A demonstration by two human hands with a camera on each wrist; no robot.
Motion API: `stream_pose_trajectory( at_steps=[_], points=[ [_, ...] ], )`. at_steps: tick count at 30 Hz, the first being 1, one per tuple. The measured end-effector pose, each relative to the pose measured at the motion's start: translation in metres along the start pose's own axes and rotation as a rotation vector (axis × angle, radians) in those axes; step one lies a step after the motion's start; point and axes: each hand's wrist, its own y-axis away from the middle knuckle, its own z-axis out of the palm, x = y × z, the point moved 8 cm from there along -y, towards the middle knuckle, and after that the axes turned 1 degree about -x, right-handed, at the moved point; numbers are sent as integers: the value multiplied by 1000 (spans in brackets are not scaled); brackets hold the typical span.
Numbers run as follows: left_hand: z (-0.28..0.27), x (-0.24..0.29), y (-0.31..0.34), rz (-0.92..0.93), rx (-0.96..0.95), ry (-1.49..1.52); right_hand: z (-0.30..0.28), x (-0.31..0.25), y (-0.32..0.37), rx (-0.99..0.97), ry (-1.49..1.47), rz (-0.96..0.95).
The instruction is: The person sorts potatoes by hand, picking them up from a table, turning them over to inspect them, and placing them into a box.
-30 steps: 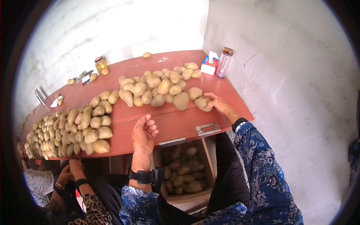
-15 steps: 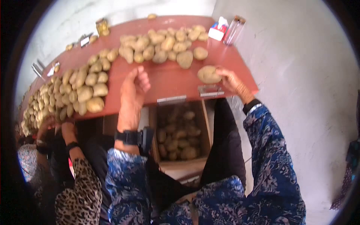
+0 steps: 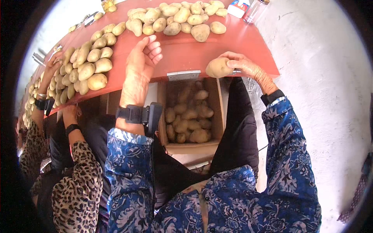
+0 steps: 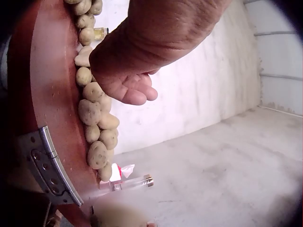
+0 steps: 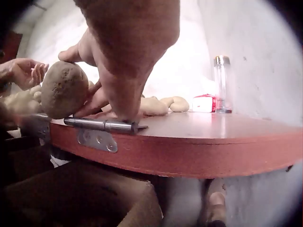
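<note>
In the head view my right hand (image 3: 244, 66) pinches a potato (image 3: 218, 68) between thumb and fingers, over the front edge of the red table (image 3: 178, 54). The right wrist view shows that potato (image 5: 65, 90) close up, beside a metal hinge (image 5: 98, 142). My left hand (image 3: 142, 60) is raised near the table's front edge, palm turned sideways, fingers loosely bent and holding nothing. Behind it lies a row of potatoes (image 3: 172, 28). In the left wrist view the left hand (image 4: 137, 61) hangs empty in front of these potatoes (image 4: 89, 112).
Below the table edge stands a cardboard box (image 3: 219, 112) holding several potatoes (image 3: 190, 113). A large potato pile (image 3: 86, 71) covers the table's left part, where another person's hand (image 3: 54, 66) reaches in. A tissue box (image 3: 237, 7) and a clear bottle (image 3: 255, 11) stand at the back right.
My right hand has lifted the potato off the table and brought it towards the front edge. The view has tilted down, and the other person's hand has moved up onto the left pile.
</note>
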Motion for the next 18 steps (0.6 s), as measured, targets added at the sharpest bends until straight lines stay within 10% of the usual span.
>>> stream_pose_trajectory(
  at_steps=[7, 18],
  points=[
    [3, -4, -4, -12, 9, -22, 14, 1, -7, -92, 442, -173],
    [1, -3, -7, -19, -13, -70, 8, 5, -7, -34, 312, -138]
  ],
)
